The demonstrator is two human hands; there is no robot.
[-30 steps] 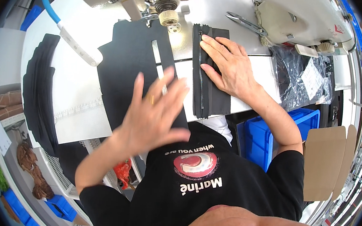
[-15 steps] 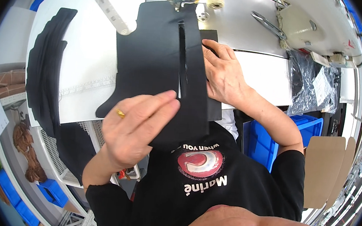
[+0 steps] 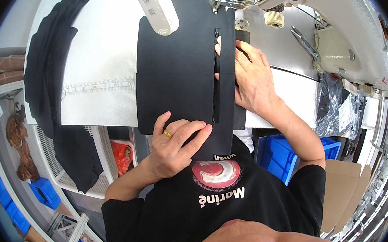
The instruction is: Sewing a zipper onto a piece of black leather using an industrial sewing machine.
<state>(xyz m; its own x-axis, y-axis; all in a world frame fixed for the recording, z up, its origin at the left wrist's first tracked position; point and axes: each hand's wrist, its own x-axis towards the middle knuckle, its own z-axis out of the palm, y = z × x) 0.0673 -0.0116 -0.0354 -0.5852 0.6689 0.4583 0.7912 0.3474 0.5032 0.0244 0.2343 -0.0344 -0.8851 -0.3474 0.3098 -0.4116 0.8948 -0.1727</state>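
A black panel [image 3: 173, 91] lies on the white table, its far edge at the sewing machine's presser foot [image 3: 216, 7]. A long slot with a black zipper [image 3: 214, 95] runs along its right part. My left hand [image 3: 173, 144], a gold ring on one finger, rests on the near part with fingers apart, two fingertips by the zipper's near end. My right hand [image 3: 255, 80] grips the narrow strip right of the slot; its fingers pass beneath the strip and fingertips show in the slot. Another black piece [image 3: 239, 118] lies beneath, on the right.
A stack of black pieces [image 3: 47, 62] covers the table's left side, one hanging over a white basket [image 3: 103, 154]. A white arm-shaped device [image 3: 155, 7] reaches over the panel. Tweezers [image 3: 304, 42] lie by the machine. Right are clear plastic bags [image 3: 329, 105] and a blue bin [image 3: 276, 156].
The panel has shifted right and lies flatter, with its slot straighter. My left hand has moved from the slot toward the near edge. My right hand's fingertips now show in the slot.
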